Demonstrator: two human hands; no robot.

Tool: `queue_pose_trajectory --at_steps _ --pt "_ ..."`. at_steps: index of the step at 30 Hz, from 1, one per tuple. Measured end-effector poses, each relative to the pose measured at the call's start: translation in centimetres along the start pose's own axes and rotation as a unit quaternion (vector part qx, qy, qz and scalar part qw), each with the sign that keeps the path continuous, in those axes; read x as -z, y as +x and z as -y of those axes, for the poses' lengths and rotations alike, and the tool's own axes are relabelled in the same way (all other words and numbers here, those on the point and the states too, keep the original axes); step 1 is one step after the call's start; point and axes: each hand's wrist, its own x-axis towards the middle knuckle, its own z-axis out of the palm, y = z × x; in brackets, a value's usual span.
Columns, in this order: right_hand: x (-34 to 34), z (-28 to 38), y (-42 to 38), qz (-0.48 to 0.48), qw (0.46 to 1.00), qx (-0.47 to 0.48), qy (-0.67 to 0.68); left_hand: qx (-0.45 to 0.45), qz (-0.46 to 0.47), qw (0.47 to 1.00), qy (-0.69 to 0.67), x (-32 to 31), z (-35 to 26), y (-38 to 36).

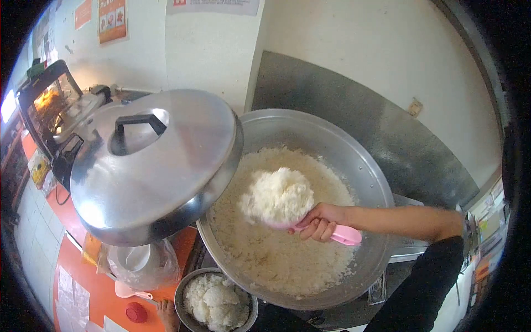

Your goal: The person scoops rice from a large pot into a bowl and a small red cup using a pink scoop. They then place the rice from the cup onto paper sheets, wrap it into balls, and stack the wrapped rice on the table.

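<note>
My right hand (319, 222) is closed around the handle of a pink rice scoop (347, 235). A large heap of white rice (279, 193) sits on the scoop and hides most of its head. Beneath it is a wide metal pot (368, 182) with a broad layer of cooked rice (282, 265). At the bottom edge, my left hand (167, 315) rests against the left side of a metal bowl (251, 315), only partly in view. Mounded white rice (215, 301) fills that bowl.
A big domed lid (166, 177) with a black handle stands tilted at the pot's left rim. On the orange counter (102, 301) are a plastic bag (166, 271) around a white bowl, a white paddle (127, 290) and a red cup-like item (136, 312). A metal panel (354, 110) backs the pot.
</note>
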Motion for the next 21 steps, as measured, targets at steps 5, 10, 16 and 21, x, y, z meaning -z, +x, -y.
queue_pose_trajectory --at_steps 5,10,16,21 --pt "-2.2 -3.6 -4.0 -0.03 0.977 0.174 0.117 -0.058 -0.104 0.992 -0.047 1.8 -1.7 -0.2" --pt "-6.7 -8.3 -5.8 -0.078 0.937 0.291 0.178 -0.065 -0.127 0.989 -0.043 -0.8 0.1 0.3" --pt "-11.6 -12.5 -5.8 -0.042 0.922 0.344 0.172 -0.088 -0.211 0.972 -0.055 -5.4 2.4 0.9" --pt "-15.5 -17.3 -4.7 0.022 0.936 0.322 0.138 -0.087 -0.02 0.971 -0.223 -3.5 4.8 1.3"
